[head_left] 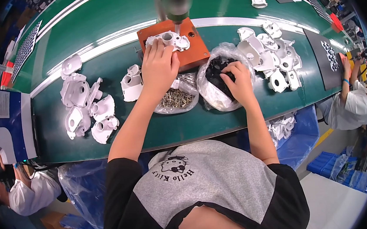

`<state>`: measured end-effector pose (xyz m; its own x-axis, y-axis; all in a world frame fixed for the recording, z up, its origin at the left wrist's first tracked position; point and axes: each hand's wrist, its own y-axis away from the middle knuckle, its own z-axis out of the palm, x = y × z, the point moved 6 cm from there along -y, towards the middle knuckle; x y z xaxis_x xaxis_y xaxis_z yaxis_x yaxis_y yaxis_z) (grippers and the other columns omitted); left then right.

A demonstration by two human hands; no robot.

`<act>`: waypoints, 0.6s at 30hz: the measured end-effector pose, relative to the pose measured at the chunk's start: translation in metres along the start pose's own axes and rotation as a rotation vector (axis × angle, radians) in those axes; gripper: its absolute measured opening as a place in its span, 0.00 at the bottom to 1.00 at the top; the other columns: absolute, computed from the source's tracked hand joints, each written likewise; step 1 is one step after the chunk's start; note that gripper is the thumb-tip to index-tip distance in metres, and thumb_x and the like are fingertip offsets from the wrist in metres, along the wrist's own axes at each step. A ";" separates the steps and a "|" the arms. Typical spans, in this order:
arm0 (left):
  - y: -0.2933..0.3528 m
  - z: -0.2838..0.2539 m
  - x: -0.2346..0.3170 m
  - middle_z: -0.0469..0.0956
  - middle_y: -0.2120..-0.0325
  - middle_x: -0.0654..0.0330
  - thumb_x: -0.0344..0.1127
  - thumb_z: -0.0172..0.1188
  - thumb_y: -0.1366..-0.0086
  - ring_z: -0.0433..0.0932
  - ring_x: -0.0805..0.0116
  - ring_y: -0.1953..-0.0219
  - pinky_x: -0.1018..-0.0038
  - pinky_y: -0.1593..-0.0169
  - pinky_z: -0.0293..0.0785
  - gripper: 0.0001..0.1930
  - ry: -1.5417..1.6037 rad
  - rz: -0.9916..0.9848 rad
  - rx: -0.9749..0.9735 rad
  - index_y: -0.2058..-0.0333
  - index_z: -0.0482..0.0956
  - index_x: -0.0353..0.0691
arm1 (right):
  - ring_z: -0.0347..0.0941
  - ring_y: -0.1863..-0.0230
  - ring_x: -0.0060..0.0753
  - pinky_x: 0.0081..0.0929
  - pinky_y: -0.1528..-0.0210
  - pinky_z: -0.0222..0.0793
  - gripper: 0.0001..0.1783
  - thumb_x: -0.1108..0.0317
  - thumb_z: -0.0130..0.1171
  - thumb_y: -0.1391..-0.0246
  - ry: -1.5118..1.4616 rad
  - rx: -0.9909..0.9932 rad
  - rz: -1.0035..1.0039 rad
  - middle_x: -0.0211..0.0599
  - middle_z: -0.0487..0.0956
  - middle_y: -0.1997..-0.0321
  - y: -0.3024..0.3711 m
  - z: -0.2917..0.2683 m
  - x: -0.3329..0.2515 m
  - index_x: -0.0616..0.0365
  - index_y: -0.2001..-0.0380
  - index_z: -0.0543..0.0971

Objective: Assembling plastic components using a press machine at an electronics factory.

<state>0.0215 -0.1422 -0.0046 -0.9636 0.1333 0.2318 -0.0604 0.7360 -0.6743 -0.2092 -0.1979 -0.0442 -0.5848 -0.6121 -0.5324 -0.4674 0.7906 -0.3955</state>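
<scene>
My left hand (160,66) steadies a white plastic housing part (180,42) on an orange fixture block (197,48), its fingers over the part's near left side. The tip of a green press-like machine (174,4) stands directly above that part. My right hand (238,82) reaches into a clear plastic bag of small black parts (217,74), fingers curled in toward the thumb. Whatever its fingertips hold is hidden. Between my forearms lies an open bag of small metal pins or screws (175,98).
White plastic housings (76,91) are grouped on the left of the green bench (167,133), and more white housings (270,54) on the right. A black tray (318,54) holds small white parts. Co-workers sit at both sides. Blue-lined bins (301,137) stand below the bench edge.
</scene>
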 end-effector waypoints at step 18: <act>0.003 -0.004 -0.003 0.75 0.56 0.39 0.31 0.58 0.44 0.73 0.45 0.49 0.54 0.43 0.66 0.10 0.045 0.057 0.072 0.64 0.74 0.33 | 0.77 0.65 0.23 0.19 0.59 0.70 0.06 0.76 0.49 0.38 -0.678 -0.041 0.194 0.40 0.80 0.65 -0.055 -0.026 -0.012 0.68 0.61 0.70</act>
<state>0.0252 -0.1377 -0.0044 -0.9533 0.2044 0.2222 -0.0263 0.6769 -0.7356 -0.1934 -0.2347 0.0036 -0.1245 -0.3040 -0.9445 -0.4293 0.8747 -0.2249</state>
